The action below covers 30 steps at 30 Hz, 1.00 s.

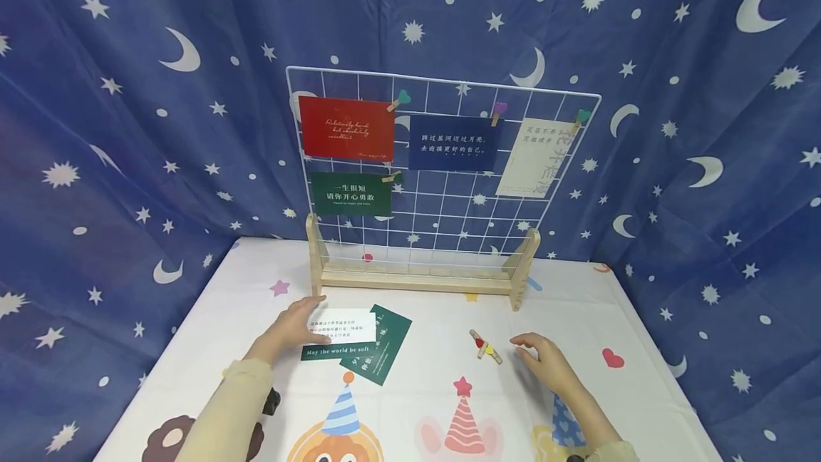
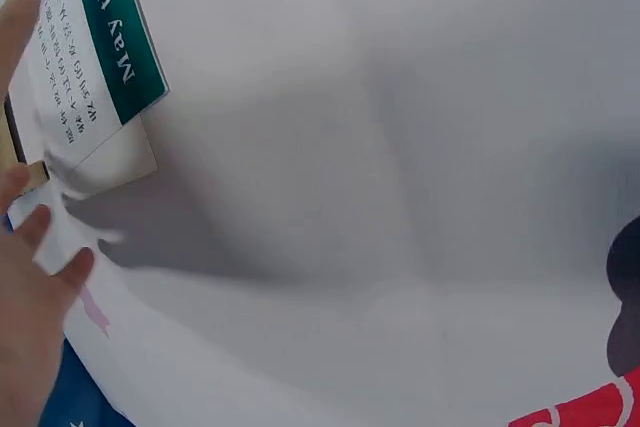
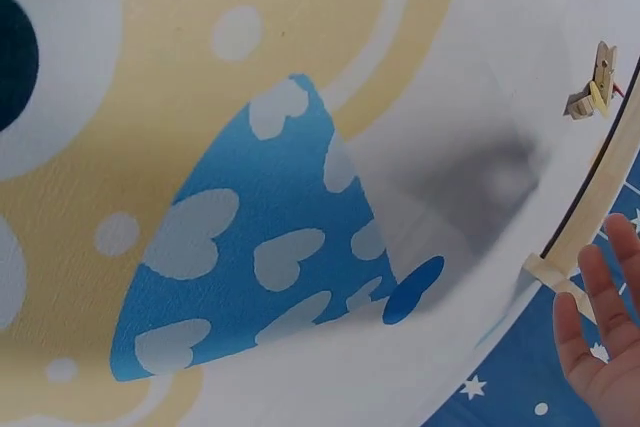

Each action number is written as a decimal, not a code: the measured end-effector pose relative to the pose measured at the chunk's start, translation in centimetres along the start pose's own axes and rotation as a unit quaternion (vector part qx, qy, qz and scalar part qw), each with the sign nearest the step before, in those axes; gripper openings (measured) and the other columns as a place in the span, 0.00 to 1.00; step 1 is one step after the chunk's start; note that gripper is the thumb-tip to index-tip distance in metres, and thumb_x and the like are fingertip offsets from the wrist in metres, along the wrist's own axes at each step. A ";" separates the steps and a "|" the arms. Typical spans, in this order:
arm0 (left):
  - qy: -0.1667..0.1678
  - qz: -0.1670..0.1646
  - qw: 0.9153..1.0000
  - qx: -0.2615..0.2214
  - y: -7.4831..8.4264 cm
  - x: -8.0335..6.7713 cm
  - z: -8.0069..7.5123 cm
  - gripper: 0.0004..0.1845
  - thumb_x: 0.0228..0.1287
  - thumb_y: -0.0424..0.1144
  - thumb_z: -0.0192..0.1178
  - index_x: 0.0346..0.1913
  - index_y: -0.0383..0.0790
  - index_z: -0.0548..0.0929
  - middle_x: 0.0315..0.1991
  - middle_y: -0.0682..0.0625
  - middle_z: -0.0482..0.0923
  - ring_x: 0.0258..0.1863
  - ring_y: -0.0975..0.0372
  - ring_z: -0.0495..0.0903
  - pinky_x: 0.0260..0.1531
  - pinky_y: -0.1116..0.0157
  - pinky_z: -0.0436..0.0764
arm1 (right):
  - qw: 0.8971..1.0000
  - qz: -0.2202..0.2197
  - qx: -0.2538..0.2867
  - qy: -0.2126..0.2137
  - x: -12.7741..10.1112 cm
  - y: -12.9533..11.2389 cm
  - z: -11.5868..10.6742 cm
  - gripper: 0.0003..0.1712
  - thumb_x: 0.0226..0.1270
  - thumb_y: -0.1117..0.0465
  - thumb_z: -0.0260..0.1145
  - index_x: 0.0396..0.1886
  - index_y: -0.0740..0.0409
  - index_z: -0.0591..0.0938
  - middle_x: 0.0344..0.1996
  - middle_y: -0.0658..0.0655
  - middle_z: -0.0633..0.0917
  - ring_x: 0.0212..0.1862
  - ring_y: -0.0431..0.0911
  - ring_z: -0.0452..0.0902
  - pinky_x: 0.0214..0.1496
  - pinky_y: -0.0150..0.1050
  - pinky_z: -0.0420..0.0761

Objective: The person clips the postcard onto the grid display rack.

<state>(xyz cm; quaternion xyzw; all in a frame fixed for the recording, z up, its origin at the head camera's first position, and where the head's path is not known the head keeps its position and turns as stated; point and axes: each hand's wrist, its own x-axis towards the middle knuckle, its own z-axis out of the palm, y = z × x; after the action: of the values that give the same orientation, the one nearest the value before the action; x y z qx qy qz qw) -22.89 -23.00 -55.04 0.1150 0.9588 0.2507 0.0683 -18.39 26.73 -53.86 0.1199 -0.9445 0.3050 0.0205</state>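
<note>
2 bare hands, 1 left hand [image 1: 291, 326] and 1 right hand [image 1: 545, 361]; 1 white wire grid panel [image 1: 417, 193] on 1 pale wooden stand [image 1: 417, 280]; 4 rectangular paper cards clipped up: 1 red card [image 1: 347, 130], 1 navy card [image 1: 454, 143], 1 white card [image 1: 531, 157], 1 green card [image 1: 351, 194]; at least 2 overlapping paper cards [image 1: 388, 346] on 1 white printed tablecloth [image 1: 256, 284], the full count hidden; 6 small wooden clothespins with heart-shaped ornaments: 4 on the panel, 2 [image 1: 485, 347] on the cloth.

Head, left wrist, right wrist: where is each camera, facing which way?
Head: on the head, facing forward and down at the rack; left hand and right hand show.
Left wrist: worn there, facing tablecloth and white card; left fingers show.
Right wrist: worn there, facing tablecloth and clothespins; right fingers show.
Head and right wrist share clothespins.
</note>
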 end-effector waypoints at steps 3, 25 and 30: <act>-0.056 -0.008 0.998 0.022 0.5 -0.6 0.1 0.60 0.32 0.53 0.78 0.69 0.30 0.59 0.68 0.29 0.56 0.67 0.34 0.54 0.63 0.35 0.56 | 1.000 0.000 0.004 -0.006 0.0 -0.1 0.0 0.09 0.64 0.68 0.61 0.43 0.62 0.82 0.43 0.61 0.84 0.48 0.58 0.78 0.52 0.56 0.77; -0.026 -0.021 0.994 0.103 1.9 -0.8 0.5 0.50 0.20 0.48 0.81 0.54 0.33 0.70 0.50 0.42 0.71 0.48 0.48 0.71 0.48 0.42 0.74 | 0.999 -0.003 0.003 -0.037 1.0 -1.9 0.8 0.09 0.65 0.67 0.61 0.43 0.59 0.83 0.43 0.58 0.84 0.48 0.55 0.78 0.52 0.54 0.77; -0.023 -0.033 0.993 0.107 2.0 -0.7 0.4 0.53 0.18 0.49 0.82 0.55 0.34 0.68 0.46 0.40 0.69 0.47 0.48 0.68 0.48 0.39 0.71 | 0.999 -0.004 -0.001 -0.039 1.0 -2.2 0.8 0.08 0.65 0.67 0.61 0.42 0.60 0.83 0.43 0.58 0.84 0.47 0.55 0.78 0.52 0.54 0.77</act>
<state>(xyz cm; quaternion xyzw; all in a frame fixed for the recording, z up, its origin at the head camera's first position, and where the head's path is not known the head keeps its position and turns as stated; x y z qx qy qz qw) -21.78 -21.32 -54.31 0.0956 0.9815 0.1419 0.0855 -18.84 24.28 -53.10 0.1353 -0.9445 0.2991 -0.0155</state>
